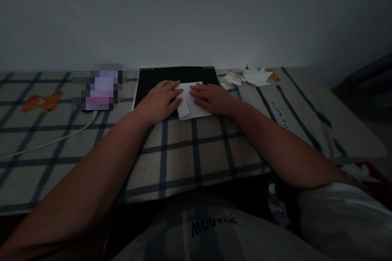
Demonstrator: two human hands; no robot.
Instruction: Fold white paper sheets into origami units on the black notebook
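Note:
A folded sheet of white paper point(199, 110) lies on a black pad point(147, 79) with holes along its far edge. A narrow flap is folded over at the paper's left side. My left hand point(161, 100) rests at that side, its fingertips touching the flap and its thumb near the fold. Across from it, my right hand point(216, 97) lies with spread fingers flat on the upper right part of the paper. Neither hand is gripping the sheet.
A plaid cloth point(180, 155) covers the table, which meets a grey wall point(196, 16). On the left lies a phone point(102, 89), partly blurred, with a white cable point(67, 135). Several folded white paper pieces point(255, 77) are heaped at the right. Below the table edge is a plastic bottle point(277, 206).

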